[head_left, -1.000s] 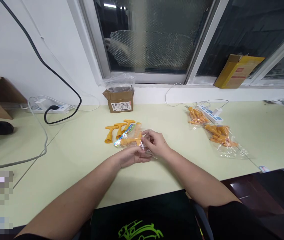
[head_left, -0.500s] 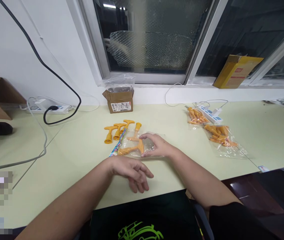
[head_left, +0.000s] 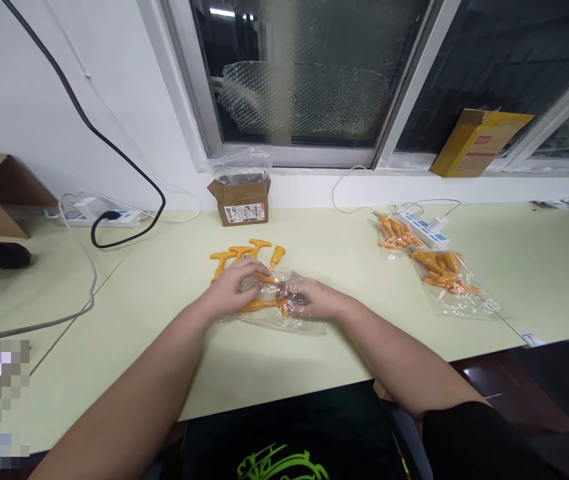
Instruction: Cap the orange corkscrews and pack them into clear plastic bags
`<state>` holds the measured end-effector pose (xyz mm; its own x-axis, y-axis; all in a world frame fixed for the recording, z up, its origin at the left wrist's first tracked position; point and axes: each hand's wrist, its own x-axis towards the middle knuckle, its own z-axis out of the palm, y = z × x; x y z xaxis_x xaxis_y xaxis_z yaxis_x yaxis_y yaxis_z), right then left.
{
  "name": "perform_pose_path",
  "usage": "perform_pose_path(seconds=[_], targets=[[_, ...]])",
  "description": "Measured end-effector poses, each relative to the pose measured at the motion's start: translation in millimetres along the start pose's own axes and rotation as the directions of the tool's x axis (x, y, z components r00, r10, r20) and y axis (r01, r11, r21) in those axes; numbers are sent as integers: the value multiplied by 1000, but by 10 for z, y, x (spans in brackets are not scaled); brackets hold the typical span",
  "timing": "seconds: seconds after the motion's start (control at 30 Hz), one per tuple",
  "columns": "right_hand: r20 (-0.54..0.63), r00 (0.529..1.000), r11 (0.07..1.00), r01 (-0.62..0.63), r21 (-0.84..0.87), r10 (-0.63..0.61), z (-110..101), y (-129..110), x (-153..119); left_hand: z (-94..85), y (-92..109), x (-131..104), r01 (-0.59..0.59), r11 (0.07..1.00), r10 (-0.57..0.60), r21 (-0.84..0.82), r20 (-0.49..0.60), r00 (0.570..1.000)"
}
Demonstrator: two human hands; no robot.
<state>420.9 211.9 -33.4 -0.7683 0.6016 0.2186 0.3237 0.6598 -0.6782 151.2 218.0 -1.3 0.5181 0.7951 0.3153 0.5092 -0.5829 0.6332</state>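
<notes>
A clear plastic bag (head_left: 264, 320) lies flat on the table with yellow T-shaped handles in it. One yellow T-shaped handle (head_left: 259, 305) shows along its near side. My left hand (head_left: 231, 288) rests over the bag's left part, its curved fingers and thumb apart. My right hand (head_left: 314, 298) is at the bag's right end, with clear film over its fingers. Those fingers are bent around the crosspiece end of the handle; the exact grip is blurred by the film. Behind the bag lie more yellow T-shaped handles (head_left: 259, 245) and a yellow cone-ended piece (head_left: 278, 255).
Two filled clear bags of yellow parts (head_left: 397, 233) (head_left: 444, 270) lie on the right by a white power strip (head_left: 427, 233). A small cardboard box (head_left: 244, 203) stands at the back wall. A black cable (head_left: 129, 160) hangs at the left.
My left hand has moved up from the table's front onto the bag, covering its coloured edge. The film now lies over my right hand, and the bag has shifted slightly nearer.
</notes>
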Motion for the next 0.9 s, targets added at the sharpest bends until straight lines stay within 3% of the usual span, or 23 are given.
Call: perform_pose_path(seconds=[0.1,0.23,0.43,0.63,0.77,0.9], targets=[[35,999,999,-28,33,26,1,-40,5,71,63,-28,-28,990,8,136,142,990],[12,999,998,-45,41,44,-15,-70,-1,153,103,-41,2,974,-52,225,217,975],[-96,994,997,-47,-59,41,-104,-64,-48,129,171,-66,53,970,-108,237,226,968],[-53,985,985,-166,-51,163,-118,-53,-88,142,281,-75,121,943,-194,311,216,957],[-13,984,983,-179,37,179,-73,-46,-71,193,208,-27,58,941,-109,334,136,985],[-1,988,984,-154,93,154,-46,-50,-56,221,115,10,34,937,-86,347,135,987]])
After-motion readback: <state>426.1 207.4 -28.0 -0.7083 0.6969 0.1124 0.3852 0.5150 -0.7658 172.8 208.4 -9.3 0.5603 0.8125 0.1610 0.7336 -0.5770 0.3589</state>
